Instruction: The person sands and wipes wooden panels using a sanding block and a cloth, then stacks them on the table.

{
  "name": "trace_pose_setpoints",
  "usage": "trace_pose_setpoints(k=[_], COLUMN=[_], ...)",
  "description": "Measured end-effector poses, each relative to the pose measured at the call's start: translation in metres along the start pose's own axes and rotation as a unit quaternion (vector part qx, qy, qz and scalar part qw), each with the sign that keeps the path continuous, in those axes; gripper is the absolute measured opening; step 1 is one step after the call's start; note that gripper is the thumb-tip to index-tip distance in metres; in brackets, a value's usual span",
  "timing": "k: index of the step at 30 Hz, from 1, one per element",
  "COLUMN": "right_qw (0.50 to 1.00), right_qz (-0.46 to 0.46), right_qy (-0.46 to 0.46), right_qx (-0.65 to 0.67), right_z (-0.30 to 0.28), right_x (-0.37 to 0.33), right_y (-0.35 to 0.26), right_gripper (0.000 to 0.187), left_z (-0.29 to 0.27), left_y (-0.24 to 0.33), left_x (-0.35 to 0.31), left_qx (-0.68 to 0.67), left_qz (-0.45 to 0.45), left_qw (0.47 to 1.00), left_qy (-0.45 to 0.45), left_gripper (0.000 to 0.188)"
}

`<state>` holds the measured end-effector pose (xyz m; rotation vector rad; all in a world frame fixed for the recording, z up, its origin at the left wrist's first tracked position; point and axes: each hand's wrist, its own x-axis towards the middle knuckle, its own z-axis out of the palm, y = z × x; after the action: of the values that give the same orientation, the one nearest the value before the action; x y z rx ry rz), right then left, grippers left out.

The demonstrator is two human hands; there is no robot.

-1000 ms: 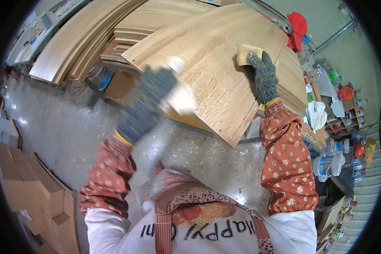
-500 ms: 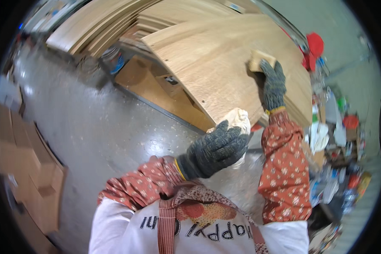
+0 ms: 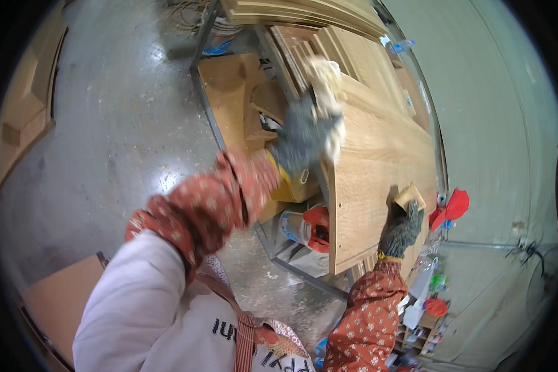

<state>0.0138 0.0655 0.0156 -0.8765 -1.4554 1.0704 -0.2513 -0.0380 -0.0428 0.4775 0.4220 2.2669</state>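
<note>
A wooden panel (image 3: pixel 372 180) with small holes along its near edge lies flat on top of other boards. My left hand (image 3: pixel 301 136), in a dark grey knit glove and blurred by motion, grips a crumpled cream-white cloth (image 3: pixel 328 93) at the panel's left edge. On the panel's right part, my gloved right hand (image 3: pixel 402 232) holds a tan block, like a sponge or sanding pad (image 3: pixel 409 197), against the surface. The block's underside is hidden. Both forearms wear red flowered sleeve covers.
More boards (image 3: pixel 310 12) are stacked at the far end of the metal-framed bench (image 3: pixel 214 124). Beneath it sit a bucket (image 3: pixel 301 228) with something red and a cardboard box (image 3: pixel 263 108). A red cloth-like item (image 3: pixel 456 208) lies beyond the right edge, near a pale wall (image 3: pixel 490 136). Cardboard (image 3: pixel 28 118) stands left.
My view has turned, so the bench now runs more lengthwise. My left hand has swung forward with the cloth, out to the panel's left edge. My right hand still holds the block on the panel.
</note>
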Motion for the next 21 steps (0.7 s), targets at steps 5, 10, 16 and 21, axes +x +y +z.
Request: trace_pose_setpoints(k=[5, 10, 16, 21], right_qw=[0.998, 0.997, 0.999, 0.998], right_qz=[0.051, 0.076, 0.049, 0.052], right_qy=[0.022, 0.027, 0.001, 0.03], right_qx=[0.025, 0.019, 0.013, -0.017], right_z=[0.017, 0.028, 0.01, 0.006], right_x=[-0.008, -0.021, -0.011, -0.006], right_y=[-0.012, -0.03, -0.013, -0.006], right_gripper=[0.037, 0.041, 0.041, 0.039], left_z=[0.011, 0.011, -0.014, -0.029], left_y=[-0.029, -0.042, -0.053, -0.031], left_x=[-0.113, -0.125, -0.05, 0.033], left_qx=[0.121, 0.255, -0.38, 0.09], left_qz=[-0.157, 0.125, -0.031, 0.107], left_qw=[0.977, 0.957, 0.916, 0.987], left_qy=[0.074, 0.057, -0.125, 0.082], left_gripper=[0.021, 0.022, 0.038, 0.034])
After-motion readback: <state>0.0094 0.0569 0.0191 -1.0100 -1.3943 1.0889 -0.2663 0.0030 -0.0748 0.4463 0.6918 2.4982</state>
